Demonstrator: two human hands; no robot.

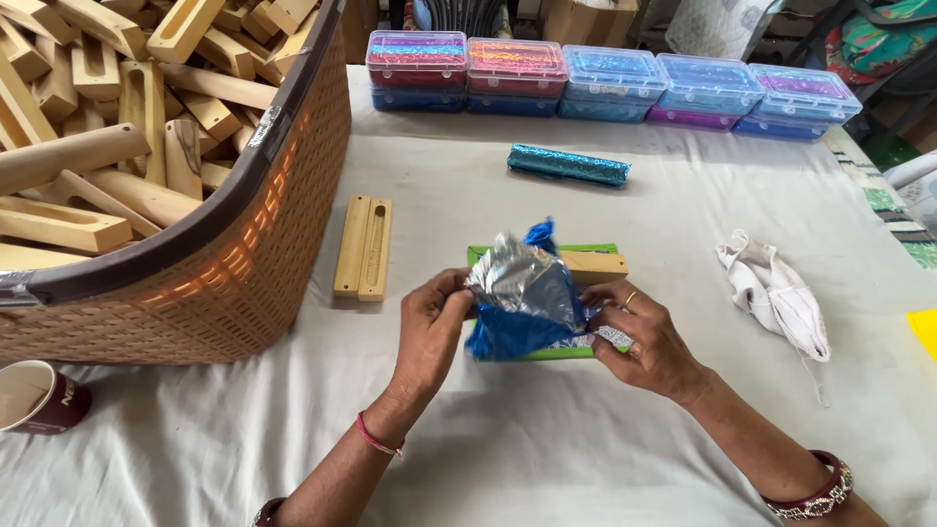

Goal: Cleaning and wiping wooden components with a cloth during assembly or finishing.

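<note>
two hands folding blue foil over a wooden block at frame centre.
the wooden block (592, 265) lies left-right, poking right from the blue foil sheet (520, 298); left hand (430, 329) pinches the foil's left edge, right hand (642, 335) pinches its lower right corner.

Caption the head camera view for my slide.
Both hands, left hand and right hand, fold blue foil around a wooden block.

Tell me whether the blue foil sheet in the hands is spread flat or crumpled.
Crumpled: the blue foil sheet bunches up in folds, silver underside showing, pinched between left hand and right hand.
</note>
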